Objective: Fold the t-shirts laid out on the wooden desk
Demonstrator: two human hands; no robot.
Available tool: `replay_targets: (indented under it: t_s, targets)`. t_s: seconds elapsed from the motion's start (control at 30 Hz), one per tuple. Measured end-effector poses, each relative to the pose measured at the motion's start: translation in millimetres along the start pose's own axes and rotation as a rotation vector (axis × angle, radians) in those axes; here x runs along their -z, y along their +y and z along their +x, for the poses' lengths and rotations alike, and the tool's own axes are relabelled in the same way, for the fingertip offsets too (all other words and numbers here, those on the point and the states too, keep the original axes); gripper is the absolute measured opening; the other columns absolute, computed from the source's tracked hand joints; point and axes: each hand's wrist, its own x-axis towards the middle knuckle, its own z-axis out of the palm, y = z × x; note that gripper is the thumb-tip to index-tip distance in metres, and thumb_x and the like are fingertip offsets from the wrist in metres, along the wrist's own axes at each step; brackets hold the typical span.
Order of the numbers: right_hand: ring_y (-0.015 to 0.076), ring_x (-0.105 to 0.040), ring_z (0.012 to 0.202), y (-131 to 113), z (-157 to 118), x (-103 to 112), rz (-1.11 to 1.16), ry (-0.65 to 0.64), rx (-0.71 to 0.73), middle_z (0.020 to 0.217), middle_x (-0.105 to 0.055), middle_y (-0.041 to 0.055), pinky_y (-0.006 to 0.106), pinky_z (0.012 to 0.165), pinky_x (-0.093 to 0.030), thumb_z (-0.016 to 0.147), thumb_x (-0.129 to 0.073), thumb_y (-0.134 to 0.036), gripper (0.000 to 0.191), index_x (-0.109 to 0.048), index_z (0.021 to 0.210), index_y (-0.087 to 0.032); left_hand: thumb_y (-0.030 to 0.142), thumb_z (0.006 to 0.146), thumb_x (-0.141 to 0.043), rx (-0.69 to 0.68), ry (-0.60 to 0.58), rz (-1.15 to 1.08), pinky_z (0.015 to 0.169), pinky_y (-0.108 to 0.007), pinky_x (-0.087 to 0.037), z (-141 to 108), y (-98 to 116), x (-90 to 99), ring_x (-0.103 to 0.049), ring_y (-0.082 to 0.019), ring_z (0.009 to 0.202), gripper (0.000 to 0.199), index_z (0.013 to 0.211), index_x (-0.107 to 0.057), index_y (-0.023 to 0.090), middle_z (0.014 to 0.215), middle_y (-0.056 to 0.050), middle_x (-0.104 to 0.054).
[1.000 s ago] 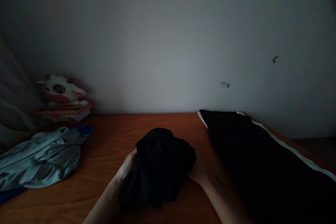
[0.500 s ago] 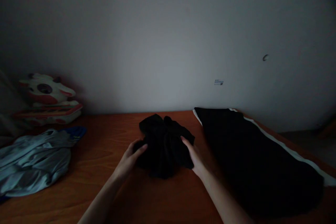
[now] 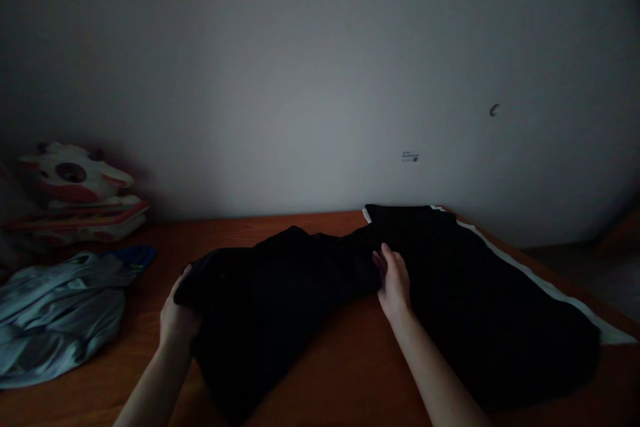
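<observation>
Black cloth spread wide as the hands draw apart

Since 0.5 s ago the black cloth has gone from a bunched heap between the 2 hands to a broad, drooping spread, and the left hand has swung farther from the striped garment, a dark piece with a white edge. The cloth now lies to the left of that garment, its right end meeting it in view; black against black, the exact border cannot be told. The left hand is clamped on the cloth's end away from the striped garment, most of its fingers hidden. The right hand, at the striped garment's left side, grips the cloth's nearer end; whether it also touches the garment cannot be told. Well to the left of the striped garment, a crumpled grey garment lies on the wooden desk, with a cow-shaped toy keyboard behind it.
</observation>
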Motion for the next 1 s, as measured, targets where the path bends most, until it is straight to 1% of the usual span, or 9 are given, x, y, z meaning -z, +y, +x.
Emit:
replay_targets:
  t_s: [0.1, 0.23, 0.37, 0.47, 0.57, 0.7, 0.77, 0.87, 1.0]
  targets:
    - [0.0321, -0.052, 0.132, -0.9, -8.8, -0.6, -0.370, 0.000, 0.377, 0.142, -0.055, 0.0165, 0.050, 0.108, -0.046, 0.071, -0.076, -0.060, 0.079, -0.053, 0.135, -0.020, 0.026, 0.054, -0.071, 0.100, 0.007, -0.031, 0.107, -0.062, -0.045, 4.4, -6.4, -7.1, -0.064, -0.042, 0.117, 0.043, 0.096, -0.065, 0.022, 0.098, -0.010, -0.074]
    - [0.0329, -0.051, 0.133, 5.0, -30.0, -2.1, -0.822, -0.315, 0.794, 0.141, -0.056, 0.0166, 0.053, 0.111, -0.040, 0.081, -0.071, -0.052, 0.062, -0.058, 0.133, -0.021, 0.032, 0.065, -0.073, 0.143, -0.082, -0.114, 0.097, -0.045, -0.056, -8.3, 6.8, -30.6, -0.070, -0.031, 0.109, 0.051, 0.114, -0.063, 0.023, 0.110, -0.008, -0.075]
    - [0.0338, -0.064, 0.117, 10.2, -44.3, -2.6, -1.105, -0.562, 0.745, 0.126, -0.069, 0.0144, 0.047, 0.097, -0.049, 0.083, -0.071, -0.045, 0.052, -0.064, 0.129, -0.022, 0.028, 0.069, -0.078, 0.336, -0.206, -0.329, 0.087, -0.035, -0.059, -24.1, 19.3, -43.3, -0.073, -0.024, 0.104, 0.077, 0.140, -0.047, 0.026, 0.125, -0.010, -0.071]
    - [0.0258, -0.073, 0.085, 3.1, -45.4, -1.7, -1.138, -0.629, 0.608, 0.091, -0.078, 0.0088, 0.031, 0.072, -0.051, 0.089, -0.064, -0.049, 0.030, -0.075, 0.095, -0.022, 0.033, 0.075, -0.074, 0.443, -0.262, -0.379, 0.084, -0.036, -0.060, -25.5, 23.7, -40.2, -0.074, -0.024, 0.099, 0.066, 0.136, -0.053, 0.023, 0.121, -0.011, -0.073]
    - [0.0174, -0.065, 0.056, -10.5, -44.3, -1.3, -1.106, -0.670, 0.649, 0.059, -0.069, 0.0035, 0.027, 0.059, -0.043, 0.097, -0.051, -0.050, 0.047, -0.069, 0.063, -0.022, 0.049, 0.079, -0.068, 0.388, -0.333, -0.335, 0.089, -0.040, -0.059, -25.7, 30.6, -35.0, -0.073, -0.028, 0.105, 0.058, 0.127, -0.061, 0.018, 0.119, -0.012, -0.075]
    - [0.0270, -0.068, 0.101, -17.8, -43.2, -2.4, -1.116, -0.510, 1.006, 0.105, -0.075, 0.0104, 0.038, 0.093, -0.044, 0.092, -0.061, -0.040, 0.023, -0.073, 0.099, -0.022, 0.060, 0.078, -0.066, 0.160, -0.463, -0.085, 0.106, -0.046, -0.049, -41.1, 38.6, -38.3, -0.061, -0.033, 0.127, 0.080, 0.144, -0.049, 0.019, 0.138, -0.015, -0.065]
    - [0.0317, -0.059, 0.120, -13.3, -41.2, -1.7, -1.176, -0.479, 1.027, 0.128, -0.067, 0.0140, 0.045, 0.102, -0.041, 0.087, -0.067, -0.042, 0.044, -0.064, 0.125, -0.021, 0.055, 0.072, -0.072, -0.031, -0.538, 0.115, 0.113, -0.051, -0.043, -51.3, 35.8, -43.6, -0.054, -0.036, 0.135, 0.096, 0.152, -0.037, 0.014, 0.145, -0.020, -0.058]
    - [0.0319, -0.063, 0.113, -4.3, -37.4, 1.4, -1.314, -0.533, 0.901, 0.119, -0.069, 0.0141, 0.044, 0.095, -0.047, 0.085, -0.070, -0.044, 0.047, -0.063, 0.125, -0.020, 0.036, 0.073, -0.065, -0.243, -0.591, 0.322, 0.113, -0.052, -0.042, -55.5, 24.2, -47.9, -0.056, -0.036, 0.132, 0.090, 0.152, -0.032, 0.009, 0.139, -0.022, -0.061]
    - [0.0296, -0.066, 0.101, -1.5, -34.5, 3.4, -1.408, -0.546, 0.812, 0.103, -0.072, 0.0097, 0.041, 0.088, -0.049, 0.091, -0.063, -0.031, 0.017, -0.071, 0.104, -0.022, 0.016, 0.078, -0.047, -0.246, -0.455, 0.401, 0.097, -0.046, -0.054, -36.8, 15.2, -36.9, -0.071, -0.029, 0.106, 0.071, 0.147, -0.037, 0.015, 0.120, -0.016, -0.070]
